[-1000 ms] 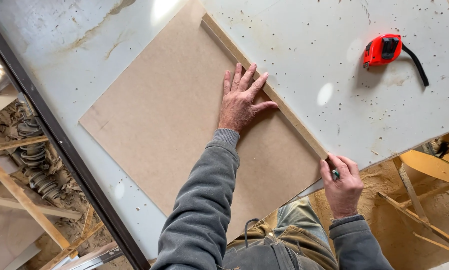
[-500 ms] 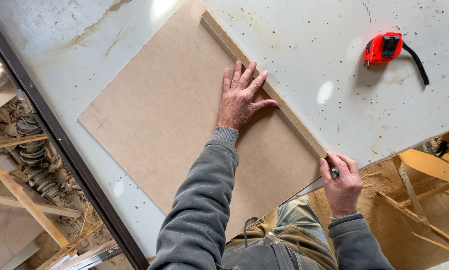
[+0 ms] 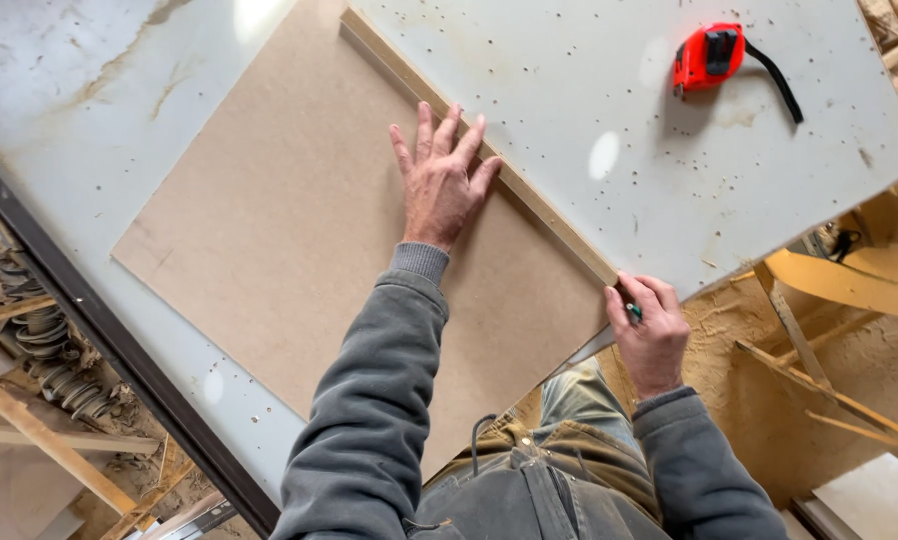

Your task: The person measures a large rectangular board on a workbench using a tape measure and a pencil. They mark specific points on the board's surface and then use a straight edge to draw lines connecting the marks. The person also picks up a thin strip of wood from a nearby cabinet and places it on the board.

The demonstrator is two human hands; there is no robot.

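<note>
The brown fibreboard sheet (image 3: 299, 230) lies flat on the white table (image 3: 589, 110), its near corner overhanging the table edge toward my body. A narrow wooden strip (image 3: 489, 165) lies along the sheet's right edge as a straightedge. My left hand (image 3: 439, 185) rests flat with the fingers spread wide, palm on the sheet and fingertips on the strip, pinning both down. My right hand (image 3: 649, 335) is closed around a green-tipped marking pencil (image 3: 633, 312), its tip at the near end of the strip. I can see no drawn line along the strip, so I judge the marking is at its start point, with the full run left. A red tape measure (image 3: 707, 55) sits on the table, well beyond my right hand.
</note>
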